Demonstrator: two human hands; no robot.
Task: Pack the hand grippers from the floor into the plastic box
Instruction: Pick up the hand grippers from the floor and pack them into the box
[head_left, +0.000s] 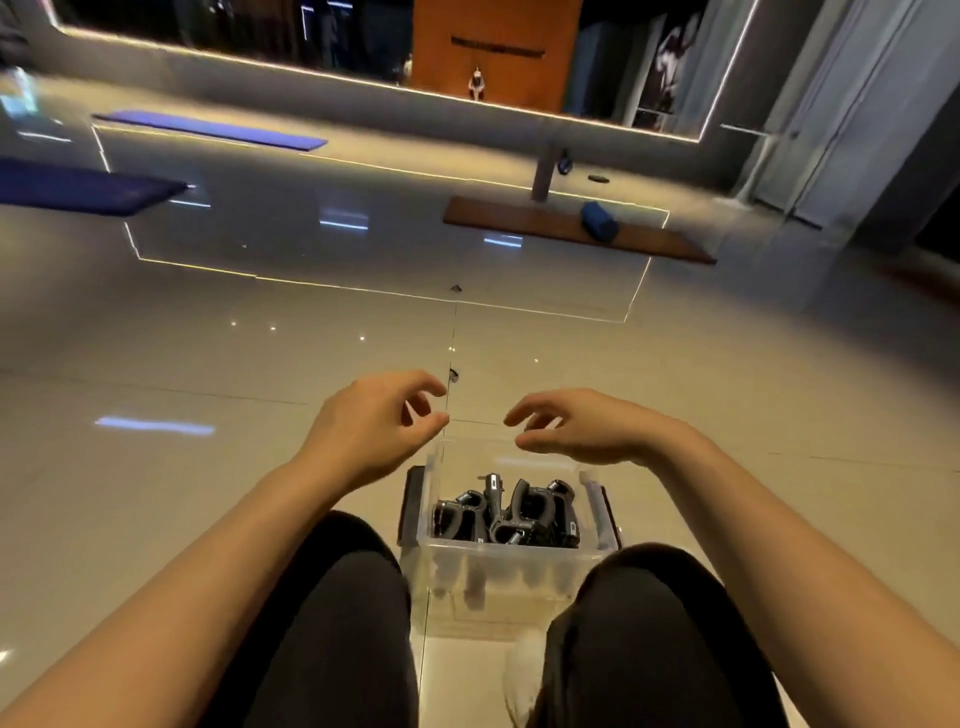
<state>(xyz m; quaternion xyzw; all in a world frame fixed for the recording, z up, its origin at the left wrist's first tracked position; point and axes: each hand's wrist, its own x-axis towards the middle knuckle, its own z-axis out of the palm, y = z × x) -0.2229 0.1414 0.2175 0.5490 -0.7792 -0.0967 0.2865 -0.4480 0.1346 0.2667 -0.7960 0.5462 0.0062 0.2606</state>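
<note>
Tiled floor (208, 338): plastic box (506, 571) below seemingly empty hands (483, 421)

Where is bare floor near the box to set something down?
Bare tile lies left of the plastic box, beyond the left hand, and right of it, past the right hand. Crowded: the box, full of hand grippers, wedged between the knees.

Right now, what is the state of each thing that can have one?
plastic box: open, no lid on, upright on floor.
hand grippers: piled inside the box.
left hand: empty, fingers loosely curled.
right hand: empty, fingers loosely curled, above the box.
blue mat: flat on floor.
</note>
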